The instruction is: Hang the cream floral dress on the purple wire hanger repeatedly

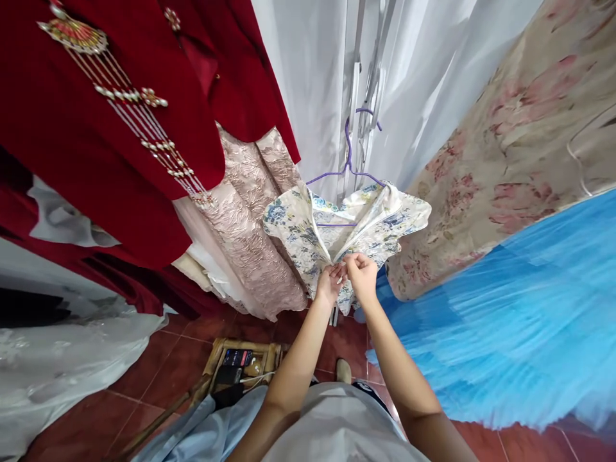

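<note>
A white top with blue and yellow flowers (294,234) hangs in front of me on a thin purple hanger (347,168). Its neckline and upper front are spread apart in a V edged with white trim. At the bottom of that V, my left hand (330,282) has its fingers curled at the front edge. Right beside it, my right hand (362,273) pinches the other edge, thumb against fingers. The two hands nearly touch. Whatever small fastening lies between the fingertips is hidden.
Red garments (120,128) with a beaded tassel ornament (139,122) and a pink textured dress (255,237) hang at left. A beige floral dress (520,160) and blue tulle (520,308) hang at right. Below left stands a bamboo chair (216,359) with a phone (238,357).
</note>
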Tool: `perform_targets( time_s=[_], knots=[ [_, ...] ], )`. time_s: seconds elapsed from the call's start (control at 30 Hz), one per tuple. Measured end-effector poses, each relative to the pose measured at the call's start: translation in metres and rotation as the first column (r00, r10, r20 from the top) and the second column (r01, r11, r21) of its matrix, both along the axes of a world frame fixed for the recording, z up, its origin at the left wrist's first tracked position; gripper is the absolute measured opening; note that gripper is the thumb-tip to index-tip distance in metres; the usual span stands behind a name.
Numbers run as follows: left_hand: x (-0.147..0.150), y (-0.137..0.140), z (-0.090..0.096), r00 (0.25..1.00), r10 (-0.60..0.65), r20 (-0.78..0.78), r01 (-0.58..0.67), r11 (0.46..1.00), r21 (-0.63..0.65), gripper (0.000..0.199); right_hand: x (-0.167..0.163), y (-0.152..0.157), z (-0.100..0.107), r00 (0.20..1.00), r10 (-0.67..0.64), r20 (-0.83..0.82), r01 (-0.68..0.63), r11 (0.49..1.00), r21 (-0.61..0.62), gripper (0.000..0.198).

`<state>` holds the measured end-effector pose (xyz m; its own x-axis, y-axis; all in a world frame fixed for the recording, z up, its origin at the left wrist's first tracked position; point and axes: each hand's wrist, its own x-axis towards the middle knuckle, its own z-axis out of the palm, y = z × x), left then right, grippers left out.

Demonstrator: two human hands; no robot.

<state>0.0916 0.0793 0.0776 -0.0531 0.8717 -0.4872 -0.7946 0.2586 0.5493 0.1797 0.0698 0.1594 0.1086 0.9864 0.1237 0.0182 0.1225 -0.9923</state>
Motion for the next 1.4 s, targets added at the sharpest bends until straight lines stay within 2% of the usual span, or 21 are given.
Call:
perform_targets(
  time_s=[0.07, 0.17, 0.23, 0.33, 0.5, 0.67, 0.87, 1.03, 1.4],
  knots=[
    [-0.005, -0.001, 0.005, 1.000, 0.003, 0.013, -0.003, 1.000, -0.004, 0.014, 0.001, 0.010, 0.010, 0.995, 0.046, 0.088, -0.043, 0.999, -0.025, 0.027],
    [-0.011, -0.006, 0.011, 1.000, -0.012, 0.026, 0.013, 1.000, -0.023, 0.010, 0.004, 0.013, 0.000, 0.976, 0.063, 0.208, -0.050, 0.997, -0.066, 0.027],
    [-0.016, -0.010, 0.012, 0.999, -0.027, 0.022, 0.028, 0.999, -0.036, 0.007, 0.002, 0.006, -0.017, 0.982, 0.053, 0.182, -0.034, 0.994, -0.106, 0.028],
    [-0.022, -0.014, 0.010, 0.999, -0.037, 0.011, 0.037, 0.999, -0.036, 0.011, -0.004, -0.006, -0.043, 0.998, 0.043, 0.056, -0.035, 0.992, -0.124, 0.035],
    [-0.030, -0.011, 0.010, 0.997, -0.083, 0.008, 0.083, 0.996, -0.041, 0.017, -0.017, -0.015, -0.060, 0.999, -0.028, -0.020, 0.027, 0.997, -0.076, 0.041],
    [-0.032, -0.008, 0.016, 0.989, -0.144, -0.011, 0.144, 0.989, -0.041, 0.027, -0.027, -0.017, -0.065, 0.981, -0.167, -0.098, 0.162, 0.985, -0.052, 0.039],
    [-0.031, -0.009, 0.023, 0.979, -0.204, 0.000, 0.204, 0.979, 0.009, 0.027, -0.031, -0.024, -0.066, 0.961, -0.198, -0.194, 0.190, 0.980, -0.059, 0.039],
    [-0.025, -0.016, 0.025, 0.981, -0.195, -0.006, 0.195, 0.980, 0.037, 0.029, -0.022, -0.028, -0.066, 0.983, -0.132, -0.125, 0.129, 0.991, -0.030, 0.036],
    [-0.004, -0.041, 0.032, 0.998, -0.057, -0.011, 0.057, 0.997, 0.054, 0.026, 0.003, -0.038, -0.061, 0.993, 0.062, -0.105, -0.064, 0.998, -0.016, 0.028]
  ],
)
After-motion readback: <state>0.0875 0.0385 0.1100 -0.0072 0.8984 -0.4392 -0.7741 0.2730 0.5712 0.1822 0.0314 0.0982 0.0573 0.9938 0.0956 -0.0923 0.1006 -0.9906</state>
